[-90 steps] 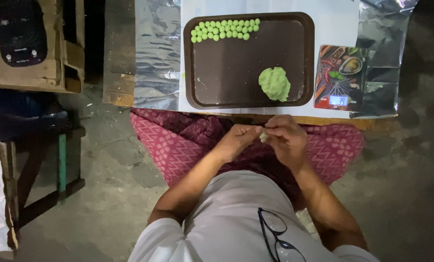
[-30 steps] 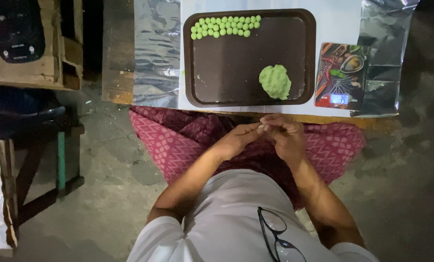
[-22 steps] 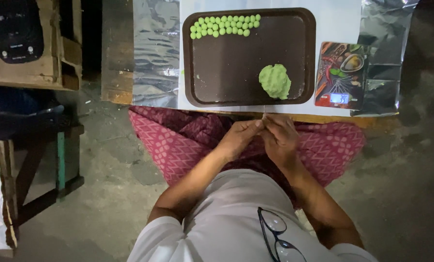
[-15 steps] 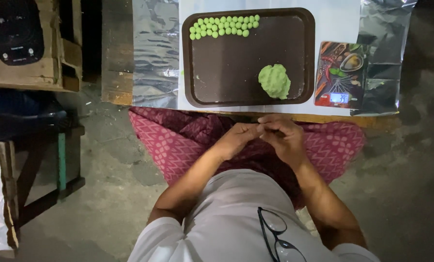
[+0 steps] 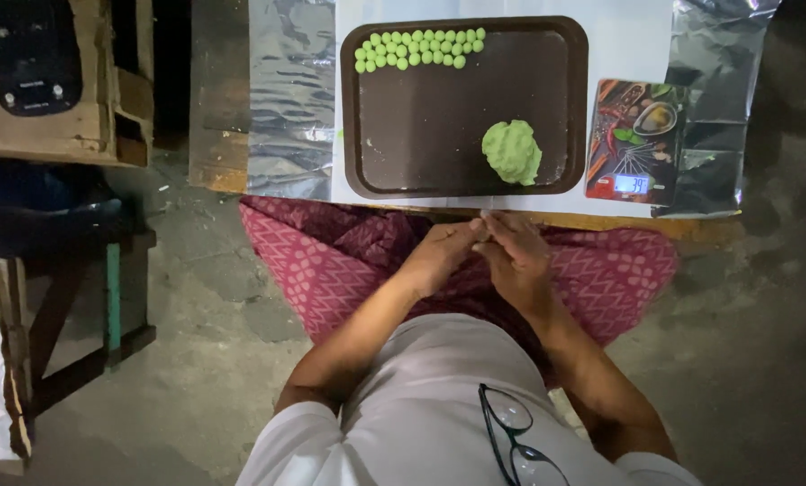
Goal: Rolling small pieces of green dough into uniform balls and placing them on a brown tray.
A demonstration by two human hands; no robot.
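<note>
My left hand and my right hand are pressed palm to palm over my lap, just below the table edge. The small piece of green dough between them is hidden now. On the table ahead lies a dark brown tray. Several small green dough balls sit in two rows at its far left corner. A lump of green dough rests at its near right.
A small kitchen scale with a lit display stands right of the tray, on silver foil and white paper. A pink patterned cloth covers my lap. Glasses hang on my shirt. A wooden crate with a black device is at left.
My fingertips held a pale bit of dough three seconds ago; since then the palms have closed over it and slid back and forth against each other. The tray is unchanged.
</note>
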